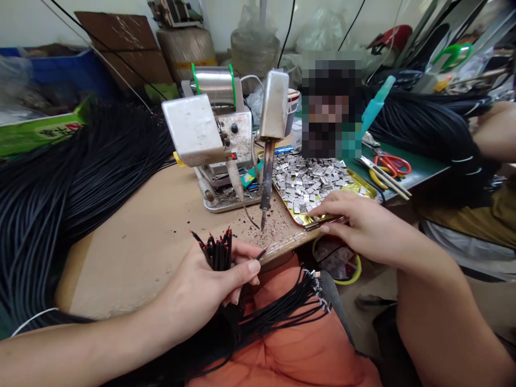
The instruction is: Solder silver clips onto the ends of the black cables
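left hand point(209, 274) grips a red-tipped bundle of black wires point(217, 252); right hand point(355, 223) rests at a tray point(363, 188) of metal pieces point(308, 183), near a soldering iron point(268, 161).

I can't read anything here for certain. On the green box point(38, 131), left of the soldering machine point(226, 145), a pale strip carries dark characters, apparently Chinese, beside a small red mark, but from where I'm looking they're too slanted and blurred to make out. The small markings on the machine's panel are too tiny to read.
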### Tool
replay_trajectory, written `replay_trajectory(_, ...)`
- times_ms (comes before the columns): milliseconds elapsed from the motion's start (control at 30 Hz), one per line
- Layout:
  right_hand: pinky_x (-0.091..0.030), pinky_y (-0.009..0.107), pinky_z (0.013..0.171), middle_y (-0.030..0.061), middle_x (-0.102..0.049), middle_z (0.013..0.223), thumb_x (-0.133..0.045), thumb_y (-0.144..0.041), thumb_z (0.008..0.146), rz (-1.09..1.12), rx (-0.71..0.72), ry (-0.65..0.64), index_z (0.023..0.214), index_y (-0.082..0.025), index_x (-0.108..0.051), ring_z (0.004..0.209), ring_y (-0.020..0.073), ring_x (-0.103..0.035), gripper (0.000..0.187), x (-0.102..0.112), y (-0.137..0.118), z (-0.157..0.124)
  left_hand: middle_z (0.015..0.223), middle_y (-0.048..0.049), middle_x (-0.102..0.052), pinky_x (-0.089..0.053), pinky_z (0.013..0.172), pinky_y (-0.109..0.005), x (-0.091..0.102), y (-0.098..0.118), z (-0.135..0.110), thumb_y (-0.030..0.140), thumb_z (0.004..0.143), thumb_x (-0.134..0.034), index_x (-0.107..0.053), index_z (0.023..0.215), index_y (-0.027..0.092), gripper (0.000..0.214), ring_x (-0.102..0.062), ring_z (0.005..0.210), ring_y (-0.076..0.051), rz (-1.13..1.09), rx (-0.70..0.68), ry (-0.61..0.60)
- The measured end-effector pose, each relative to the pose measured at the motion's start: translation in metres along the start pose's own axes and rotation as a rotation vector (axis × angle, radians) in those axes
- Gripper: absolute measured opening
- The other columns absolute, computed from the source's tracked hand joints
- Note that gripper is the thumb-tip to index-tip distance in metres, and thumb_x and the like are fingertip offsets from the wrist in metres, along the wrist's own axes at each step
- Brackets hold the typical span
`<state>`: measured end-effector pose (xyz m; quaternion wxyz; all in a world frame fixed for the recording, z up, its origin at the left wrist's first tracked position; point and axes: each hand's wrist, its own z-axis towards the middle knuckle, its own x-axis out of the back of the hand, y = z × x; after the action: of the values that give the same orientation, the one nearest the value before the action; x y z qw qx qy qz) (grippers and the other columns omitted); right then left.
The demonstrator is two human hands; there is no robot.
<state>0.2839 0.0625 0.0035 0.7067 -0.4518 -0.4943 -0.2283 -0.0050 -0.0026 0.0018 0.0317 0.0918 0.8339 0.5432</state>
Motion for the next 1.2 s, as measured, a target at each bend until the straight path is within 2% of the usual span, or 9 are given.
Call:
replay_trajectory(167,-0.043,0.038,0.085,0.0072,-0.062,0.093,-0.053,-0.018,0.097,-0.056,0.062,-0.05,0.105,-0.024,-0.074,0.095,0.0241,-0.055,0.023,-0.005,-0.006,0.0,0.062,-0.0018,-0.07,-0.035,0.038,-0.014,-0.001,0.002,0.0,0.032,0.072,-0.084,-0.074,0.096,0.011,0.033,-0.049,0.041,-0.005,-0.014,0.012,0.031)
replay_trajectory(533,-0.039,0.034,0.071,0.0049,-0.059,0.078,-0.055,-0.024,0.096,-0.239,-0.047,0.099,0.079,-0.02,-0.059,0.078,0.0219,-0.055,0.018,-0.014,-0.017,0.007,0.062,-0.0009,-0.069,-0.036,0.038,-0.014,-0.003,0.003,0.001,0.031,0.073,-0.083,-0.073,0.095,0.012,0.031,-0.05,0.041,-0.005,0.005,-0.006,0.035)
replay_trajectory(667,-0.038,0.03,0.062,0.0018,-0.063,0.076,-0.059,-0.018,0.09,-0.136,-0.162,0.149,0.086,-0.021,-0.058,0.069,0.0183,-0.057,0.005,-0.018,-0.016,0.013,0.062,-0.0011,-0.07,-0.037,0.038,-0.013,-0.003,0.004,0.002,0.03,0.073,-0.083,-0.073,0.094,0.012,0.03,-0.05,0.042,-0.005,0.004,-0.012,0.031)
replay_trajectory(767,-0.04,0.03,0.063,0.0034,-0.066,0.081,-0.057,-0.016,0.09,-0.113,-0.201,0.165,0.095,-0.02,-0.061,0.07,0.019,-0.06,0.008,-0.019,-0.013,0.013,0.063,-0.0014,-0.07,-0.038,0.038,-0.014,-0.003,0.002,0.002,0.029,0.075,-0.082,-0.073,0.095,0.011,0.029,-0.05,0.042,-0.005,0.01,-0.031,0.018)
replay_trajectory(900,-0.043,0.032,0.069,0.0048,-0.069,0.088,-0.054,-0.014,0.092,-0.033,-0.194,0.352,0.101,-0.02,-0.064,0.078,0.02,-0.062,0.014,-0.012,-0.018,0.007,0.063,-0.0001,-0.068,-0.038,0.039,-0.014,-0.001,0.0,0.005,0.027,0.075,-0.082,-0.073,0.098,0.012,0.029,-0.048,0.042,-0.004,-0.015,-0.045,0.01)
replay_trajectory(967,-0.044,0.032,0.07,0.0038,-0.069,0.087,-0.056,-0.015,0.093,0.039,-0.19,0.464,0.097,-0.02,-0.066,0.079,0.0193,-0.062,0.012,-0.011,-0.026,0.004,0.062,0.0006,-0.067,-0.037,0.039,-0.013,0.0,0.0,0.006,0.026,0.075,-0.083,-0.074,0.101,0.011,0.03,-0.047,0.042,-0.004,-0.055,-0.032,-0.008)
replay_trajectory(1033,-0.047,0.031,0.069,0.0025,-0.069,0.086,-0.057,-0.019,0.095,0.24,-0.185,0.49,0.096,-0.022,-0.065,0.077,0.0179,-0.063,0.009,-0.015,-0.039,0.002,0.061,0.0008,-0.066,-0.036,0.039,-0.013,0.002,0.001,0.008,0.025,0.076,-0.082,-0.074,0.104,0.011,0.033,-0.046,0.042,-0.003,-0.093,-0.016,-0.034)
replay_trajectory(1133,-0.055,0.029,0.065,0.0012,-0.071,0.085,-0.056,-0.025,0.098,0.764,-0.203,0.371,0.101,-0.023,-0.063,0.071,0.0157,-0.068,0.008,-0.032,-0.06,0.003,0.062,0.0002,-0.066,-0.034,0.038,-0.013,0.005,0.002,0.011,0.024,0.077,-0.081,-0.074,0.107,0.011,0.034,-0.046,0.042,-0.003,-0.135,-0.002,-0.044)
replay_trajectory(1200,-0.058,0.027,0.064,0.0019,-0.073,0.081,-0.06,-0.025,0.097,0.934,-0.255,0.271,0.103,-0.021,-0.067,0.067,0.0142,-0.07,0.011,-0.046,-0.072,0.007,0.059,0.0009,-0.064,-0.034,0.038,-0.013,0.006,0.003,0.013,0.023,0.078,-0.08,-0.074,0.106,0.012,0.031,-0.046,0.042,-0.004,-0.162,0.0,-0.043)
